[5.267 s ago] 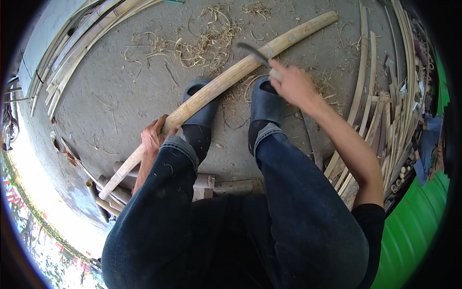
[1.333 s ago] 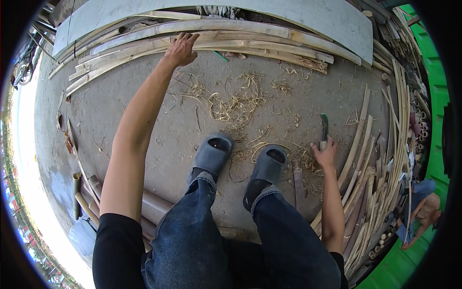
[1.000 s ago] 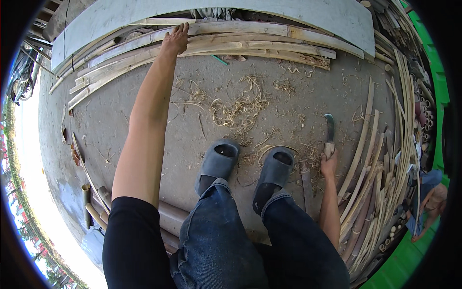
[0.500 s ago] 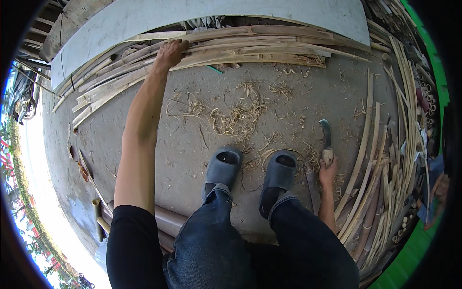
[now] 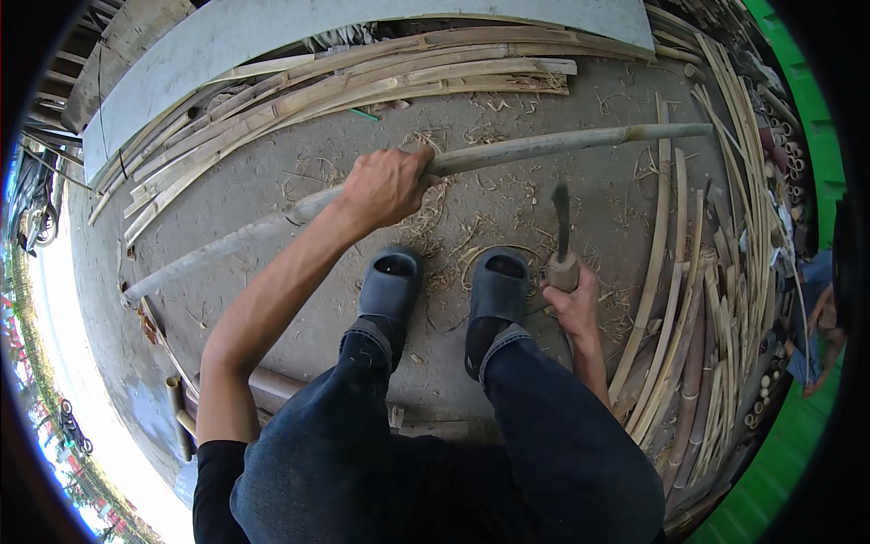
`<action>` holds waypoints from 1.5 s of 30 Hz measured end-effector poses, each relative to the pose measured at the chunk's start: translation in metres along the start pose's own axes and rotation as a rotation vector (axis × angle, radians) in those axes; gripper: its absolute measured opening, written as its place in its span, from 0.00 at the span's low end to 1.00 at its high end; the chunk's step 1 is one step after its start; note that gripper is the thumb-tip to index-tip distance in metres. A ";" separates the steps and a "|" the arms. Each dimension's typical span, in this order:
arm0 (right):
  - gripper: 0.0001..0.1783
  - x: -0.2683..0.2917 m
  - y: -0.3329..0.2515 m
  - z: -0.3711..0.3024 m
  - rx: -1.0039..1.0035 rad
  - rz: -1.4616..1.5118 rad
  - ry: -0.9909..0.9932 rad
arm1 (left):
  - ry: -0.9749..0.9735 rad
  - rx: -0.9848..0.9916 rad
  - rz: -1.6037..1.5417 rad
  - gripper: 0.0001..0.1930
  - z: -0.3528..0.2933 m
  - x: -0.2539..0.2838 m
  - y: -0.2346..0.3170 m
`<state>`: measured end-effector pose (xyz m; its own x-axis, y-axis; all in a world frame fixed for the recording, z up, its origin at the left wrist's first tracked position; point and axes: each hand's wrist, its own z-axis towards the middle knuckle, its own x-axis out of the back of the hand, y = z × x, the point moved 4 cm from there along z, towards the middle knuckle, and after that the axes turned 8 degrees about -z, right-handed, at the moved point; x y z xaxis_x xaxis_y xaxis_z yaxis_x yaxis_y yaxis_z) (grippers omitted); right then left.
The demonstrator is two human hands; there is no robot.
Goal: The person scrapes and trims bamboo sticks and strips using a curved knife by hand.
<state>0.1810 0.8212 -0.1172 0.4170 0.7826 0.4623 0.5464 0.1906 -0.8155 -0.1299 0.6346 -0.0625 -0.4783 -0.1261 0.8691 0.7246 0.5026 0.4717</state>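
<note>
My left hand [image 5: 388, 186] is wrapped round the middle of a long split bamboo strip [image 5: 544, 145]. The strip spans the view in front of my feet, from the lower left up to the right, with its greyish outer side showing. In my right hand [image 5: 578, 299], beside my right foot, is a knife with a thick wooden handle [image 5: 563, 271]. Its dark curved blade [image 5: 562, 218] points away from me and is slightly blurred. Blade and strip are apart. Curly bamboo shavings [image 5: 426, 213] lie on the floor, partly beneath the strip.
A pile of bamboo strips [image 5: 362, 83] lies along a pale board [image 5: 245, 41] at the far side. More strips [image 5: 689, 363] are heaped at the right, near a green edge [image 5: 820, 136]. Brown bamboo poles [image 5: 276, 383] lie at the near left. Another person's hand [image 5: 823, 313] shows at the far right.
My left hand has come nearer from the far pile, bringing a bamboo strip with it. My right hand and the knife have moved a little left, the blade still pointing away.
</note>
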 end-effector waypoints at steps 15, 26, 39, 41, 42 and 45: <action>0.30 -0.051 -0.023 0.015 0.318 -0.398 -0.165 | -0.219 0.427 -0.323 0.31 -0.129 -0.091 -0.038; 0.28 -0.049 -0.013 0.012 0.155 -0.194 -0.004 | -0.290 0.376 -0.578 0.45 -0.189 -0.127 -0.114; 0.16 0.065 -0.078 0.007 -0.065 0.505 0.477 | -0.105 0.422 -0.337 0.26 -0.168 -0.107 -0.103; 0.16 0.104 -0.126 0.031 0.083 0.738 0.512 | -0.083 0.431 -0.342 0.27 -0.170 -0.109 -0.102; 0.15 0.120 -0.151 0.043 0.181 0.851 0.485 | -0.073 0.426 -0.335 0.27 -0.176 -0.113 -0.106; 0.15 0.178 -0.221 0.063 0.351 0.974 0.230 | -0.094 0.415 -0.308 0.27 -0.167 -0.112 -0.094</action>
<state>0.0890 0.9555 0.1234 0.7093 0.5660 -0.4202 -0.3228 -0.2690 -0.9074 -0.0616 0.4588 -0.1788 -0.6943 -0.2534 0.6736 0.2953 0.7533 0.5877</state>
